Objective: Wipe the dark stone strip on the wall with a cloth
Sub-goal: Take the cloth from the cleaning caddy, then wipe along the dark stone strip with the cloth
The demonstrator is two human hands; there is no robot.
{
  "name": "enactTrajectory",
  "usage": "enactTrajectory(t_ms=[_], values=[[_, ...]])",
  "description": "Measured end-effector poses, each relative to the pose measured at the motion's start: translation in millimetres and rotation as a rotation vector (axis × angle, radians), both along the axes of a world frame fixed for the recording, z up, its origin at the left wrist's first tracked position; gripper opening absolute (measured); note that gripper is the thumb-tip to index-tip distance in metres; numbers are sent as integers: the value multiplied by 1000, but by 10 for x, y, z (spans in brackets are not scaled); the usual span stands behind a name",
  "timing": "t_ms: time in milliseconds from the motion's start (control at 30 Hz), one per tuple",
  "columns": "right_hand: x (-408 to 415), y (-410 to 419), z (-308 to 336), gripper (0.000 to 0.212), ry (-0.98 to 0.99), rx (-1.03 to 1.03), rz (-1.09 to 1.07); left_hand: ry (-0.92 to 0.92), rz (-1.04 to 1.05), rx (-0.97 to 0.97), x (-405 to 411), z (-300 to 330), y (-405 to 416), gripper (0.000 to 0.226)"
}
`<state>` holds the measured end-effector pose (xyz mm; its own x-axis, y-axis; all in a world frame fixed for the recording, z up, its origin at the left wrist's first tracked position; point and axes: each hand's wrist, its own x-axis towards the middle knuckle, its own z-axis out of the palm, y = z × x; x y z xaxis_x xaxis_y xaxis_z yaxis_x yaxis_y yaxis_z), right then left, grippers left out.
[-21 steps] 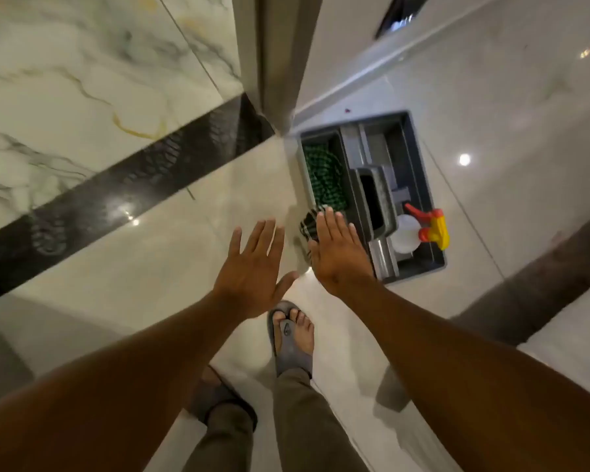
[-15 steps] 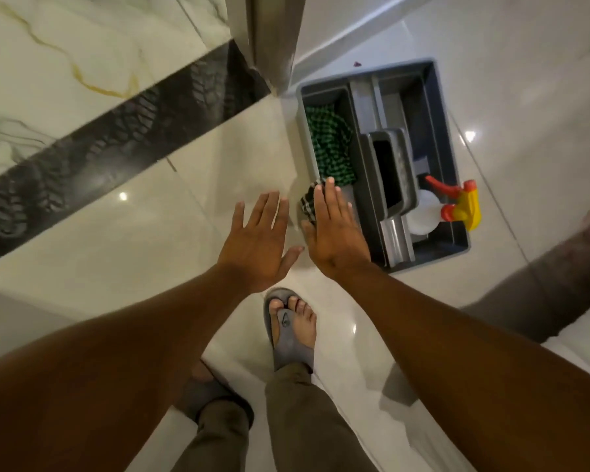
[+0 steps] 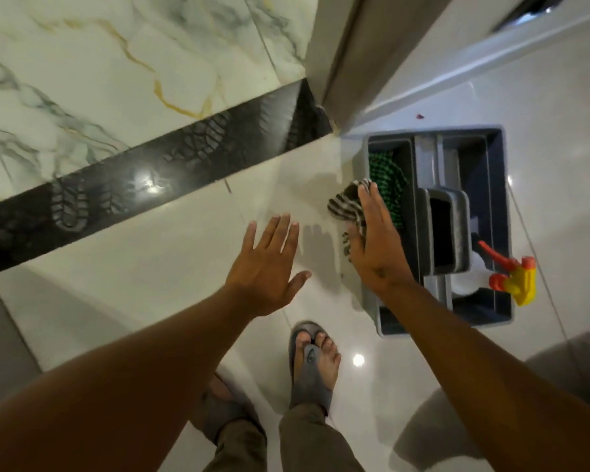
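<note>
Beside the grey plastic caddy [image 3: 491, 226], flat right hand [image 3: 372, 247] presses the striped grey-white cloth [image 3: 346, 204] without gripping, left hand [image 3: 266, 267] open and empty; bunch cloth firmly, then reach the dark stone strip [image 3: 150, 185] up-left.

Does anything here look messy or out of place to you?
Mostly the dark stone strip: dusty, shoe-sole-like prints mark its glossy surface. A striped cloth hangs over the caddy edge under the right hand, and the spray bottle lies with its nozzle poking over the rim. Nothing looks spilled or broken.
</note>
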<state>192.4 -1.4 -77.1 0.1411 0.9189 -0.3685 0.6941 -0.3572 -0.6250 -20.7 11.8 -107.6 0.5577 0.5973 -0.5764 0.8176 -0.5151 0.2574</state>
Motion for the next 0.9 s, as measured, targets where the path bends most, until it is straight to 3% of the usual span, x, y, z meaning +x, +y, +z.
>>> enactTrajectory(t_ms=[167,367,467,533,733,833,900], values=[[-257,1085,-35,57,96,-28,80,-5,15,51,-374,-189,325,89],[-428,2001,-426,63,-41,101,282,-11,46,92,-805,-693,664,93],[-729,2022,-844,67,-100,-51,518,5,70,109,-1145,-1086,609,93],[-847,1926,-1129,69,-242,-144,623,-35,47,154,-1319,-1307,522,93],[-923,2200,-1666,75,-461,133,436,-166,39,311,-1483,-1613,550,97],[-1123,2527,-1765,82,-551,38,118,-187,28,285,-1376,-1712,454,97],[-1350,2583,-1776,80,-573,50,151,-189,29,299,-1387,-1742,450,96]])
